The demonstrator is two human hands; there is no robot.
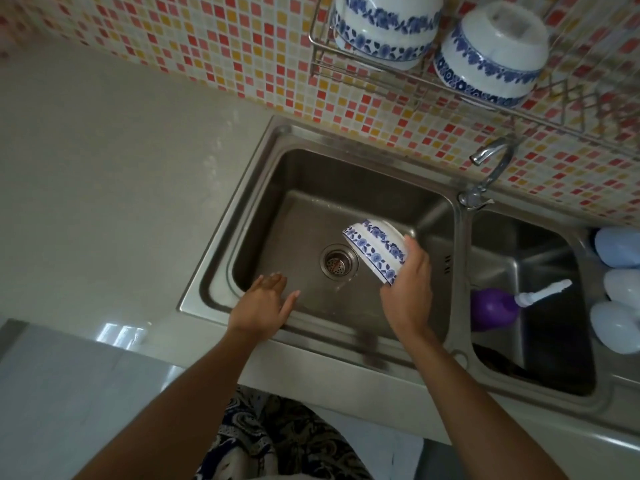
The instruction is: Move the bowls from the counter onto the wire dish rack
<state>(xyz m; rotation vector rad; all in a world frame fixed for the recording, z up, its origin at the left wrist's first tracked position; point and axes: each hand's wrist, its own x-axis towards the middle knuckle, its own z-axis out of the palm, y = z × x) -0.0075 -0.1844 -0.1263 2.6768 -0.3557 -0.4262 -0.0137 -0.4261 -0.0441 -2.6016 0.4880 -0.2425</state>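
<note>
Right hand (408, 289) over left sink basin (263, 216), fingers curled round blue-and-white bowl (375, 249), bowl tilted, mouth facing down-left, drain (337, 263) just left of it
Left hand (265, 303) flat on basin's near rim, fingers straight, slightly spread, holding nothing
Wire dish rack (398, 84) on tiled wall far above right fingers; stacked bowls (384, 26) and single upturned bowl (491, 57) on it
Faucet (491, 168) up-right of held bowl

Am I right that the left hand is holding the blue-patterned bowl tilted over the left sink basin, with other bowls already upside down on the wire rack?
Not quite: the head view shows the right hand holding the bowl; the left hand is open and holds nothing. The rest stands.
</note>
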